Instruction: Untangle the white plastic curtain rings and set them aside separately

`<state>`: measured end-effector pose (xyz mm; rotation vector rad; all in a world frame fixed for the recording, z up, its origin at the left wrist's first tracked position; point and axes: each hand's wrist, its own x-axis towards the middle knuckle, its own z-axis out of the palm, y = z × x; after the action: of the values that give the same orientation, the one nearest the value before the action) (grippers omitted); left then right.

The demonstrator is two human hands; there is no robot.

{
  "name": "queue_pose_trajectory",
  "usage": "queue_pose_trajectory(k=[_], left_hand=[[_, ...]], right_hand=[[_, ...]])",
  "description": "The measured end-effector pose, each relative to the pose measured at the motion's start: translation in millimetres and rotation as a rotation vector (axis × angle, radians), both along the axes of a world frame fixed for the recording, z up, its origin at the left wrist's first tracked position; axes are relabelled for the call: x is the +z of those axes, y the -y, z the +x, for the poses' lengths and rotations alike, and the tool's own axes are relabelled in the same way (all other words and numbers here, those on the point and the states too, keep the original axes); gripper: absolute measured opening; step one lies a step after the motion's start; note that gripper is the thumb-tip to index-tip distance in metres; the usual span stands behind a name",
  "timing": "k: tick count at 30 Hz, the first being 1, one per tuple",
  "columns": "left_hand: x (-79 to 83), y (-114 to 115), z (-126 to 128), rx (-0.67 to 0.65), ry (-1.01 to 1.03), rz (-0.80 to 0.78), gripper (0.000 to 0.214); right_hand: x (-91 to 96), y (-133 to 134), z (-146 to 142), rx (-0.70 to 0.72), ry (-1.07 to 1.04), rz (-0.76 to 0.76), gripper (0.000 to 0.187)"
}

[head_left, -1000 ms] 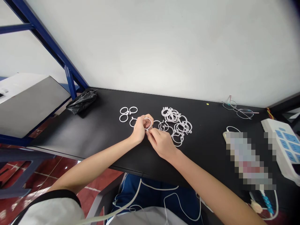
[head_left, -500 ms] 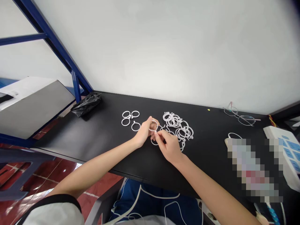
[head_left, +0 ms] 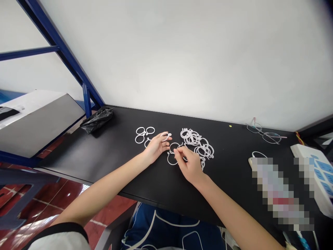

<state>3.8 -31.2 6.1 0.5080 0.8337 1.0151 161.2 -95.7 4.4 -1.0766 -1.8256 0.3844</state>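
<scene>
Here, left hand (head_left: 157, 146) holds one ring (head_left: 169, 134) beside four other rings (head_left: 143, 134); right hand (head_left: 189, 163) pinched, contents unclear.

The left hand (head_left: 155, 148) holds a white ring (head_left: 169, 134). A black bag (head_left: 97, 120) lies at its ten o'clock, piled rings (head_left: 191, 139) at three.

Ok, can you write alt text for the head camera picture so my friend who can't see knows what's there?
A person's left hand holds a white ring over a black table, with the right hand close by. More white rings lie in a pile to the right and a small group to the left.
</scene>
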Motion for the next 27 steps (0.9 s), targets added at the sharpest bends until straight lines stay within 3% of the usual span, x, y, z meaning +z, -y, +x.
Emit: queue_pose_trajectory(k=[6, 14, 27], left_hand=[[1.4, 0.9, -0.1, 0.055, 0.022, -0.058, 0.005], [2.3, 3.5, -0.6, -0.007, 0.088, -0.068, 0.035], [6.6, 10.5, -0.3, -0.03, 0.0, -0.021, 0.02]], right_hand=[[-1.2, -0.6, -0.8, 0.048, 0.014, 0.008, 0.018], [-1.7, -0.4, -0.5, 0.059, 0.011, -0.012, 0.019], [-1.8, -0.5, -0.9, 0.055, 0.023, -0.01, 0.02]])
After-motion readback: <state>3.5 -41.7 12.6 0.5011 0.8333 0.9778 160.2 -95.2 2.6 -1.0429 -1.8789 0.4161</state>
